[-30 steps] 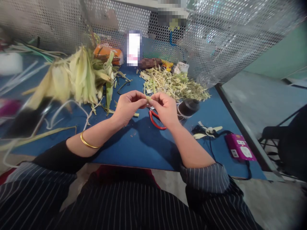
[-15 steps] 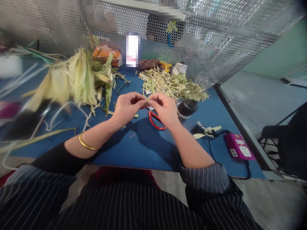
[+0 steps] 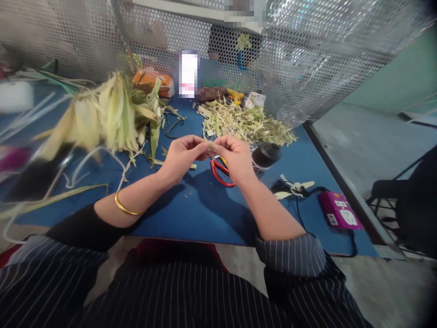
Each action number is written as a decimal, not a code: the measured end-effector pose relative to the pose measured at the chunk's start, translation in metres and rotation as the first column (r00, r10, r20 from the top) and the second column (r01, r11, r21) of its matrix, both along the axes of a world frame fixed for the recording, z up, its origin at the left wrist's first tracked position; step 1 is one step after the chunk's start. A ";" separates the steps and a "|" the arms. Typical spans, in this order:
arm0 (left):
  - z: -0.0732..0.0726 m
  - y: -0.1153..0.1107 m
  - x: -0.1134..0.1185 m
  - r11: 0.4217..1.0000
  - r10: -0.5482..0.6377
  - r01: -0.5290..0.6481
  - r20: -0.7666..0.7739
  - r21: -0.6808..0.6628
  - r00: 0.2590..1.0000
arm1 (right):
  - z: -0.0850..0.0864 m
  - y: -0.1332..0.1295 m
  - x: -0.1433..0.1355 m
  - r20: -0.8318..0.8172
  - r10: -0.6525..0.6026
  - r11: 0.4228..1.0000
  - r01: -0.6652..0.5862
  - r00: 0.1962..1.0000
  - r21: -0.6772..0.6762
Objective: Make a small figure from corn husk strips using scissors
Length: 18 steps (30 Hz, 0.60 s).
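Observation:
My left hand (image 3: 186,157) and my right hand (image 3: 234,157) meet fingertip to fingertip above the blue table (image 3: 191,205). Both are closed in a pinch on a small pale-green piece (image 3: 209,142), seemingly a strip of corn husk, mostly hidden by the fingers. Beneath my right hand lie red-handled scissors (image 3: 218,175), partly covered. Just right of that hand stands a spool of black thread (image 3: 266,156). Behind both hands spreads a heap of shredded husk strips (image 3: 239,118).
A bundle of corn husks (image 3: 112,114) leans at the left, near an orange packet (image 3: 155,81). A lit phone (image 3: 189,75) stands at the back before perforated metal mesh (image 3: 191,32). At the right lie a purple box (image 3: 339,209) and a black-tied husk piece (image 3: 295,187).
My hands remain pinched together and sit very slightly lower in view. The fingers have shifted a little on the small piece. The things on the table stay in place.

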<state>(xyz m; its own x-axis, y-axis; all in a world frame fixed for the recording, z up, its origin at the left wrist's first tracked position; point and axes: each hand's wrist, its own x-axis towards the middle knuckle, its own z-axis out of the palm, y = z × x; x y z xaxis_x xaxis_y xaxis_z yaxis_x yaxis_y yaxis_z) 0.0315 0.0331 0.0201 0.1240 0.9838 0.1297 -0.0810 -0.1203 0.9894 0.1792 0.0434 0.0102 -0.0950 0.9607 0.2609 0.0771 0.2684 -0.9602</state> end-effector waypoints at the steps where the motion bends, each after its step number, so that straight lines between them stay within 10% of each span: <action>1: -0.001 0.000 0.000 1.000 0.012 -0.012 -0.007 0.014 1.000 | 0.000 0.000 0.000 -0.001 0.000 1.000 0.000 1.000 -0.001; 9: -0.002 0.004 -0.006 0.993 0.076 -0.066 -0.111 0.097 0.991 | 0.003 -0.005 -0.003 0.038 0.043 0.999 -0.042 0.998 -0.022; 18: -0.010 0.003 0.002 0.990 0.097 -0.083 0.116 -0.117 0.989 | -0.002 -0.008 -0.013 -0.141 -0.090 0.992 0.076 0.986 -0.098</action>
<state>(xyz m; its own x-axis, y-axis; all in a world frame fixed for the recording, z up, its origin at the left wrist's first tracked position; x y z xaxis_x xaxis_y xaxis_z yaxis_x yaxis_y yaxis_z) 0.0335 0.0363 0.0100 0.0246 0.9993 0.0268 -0.1948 -0.0215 0.9806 0.1662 0.0355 0.0081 0.0185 0.9842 0.1760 -0.0459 0.1766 -0.9832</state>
